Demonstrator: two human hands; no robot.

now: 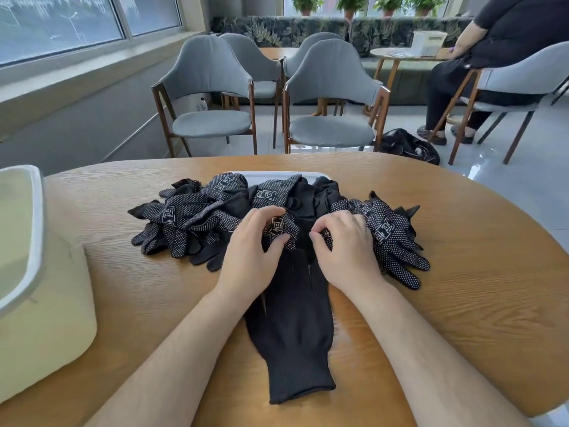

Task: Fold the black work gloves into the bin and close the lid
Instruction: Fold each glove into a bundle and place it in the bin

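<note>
while one black glove is lying flat, cuff nearest, the left hand and right hand are pinching its far end with curled fingers, seemingly to fold it; the bin is sitting open, left.

A wooden table with a rounded far edge fills the foreground. Beyond that edge stand grey upholstered chairs on wooden legs. A black bag lies on the pale floor near a seated person in dark clothes. Potted plants stand above a leaf-patterned bench. Windows run along the left.
</note>
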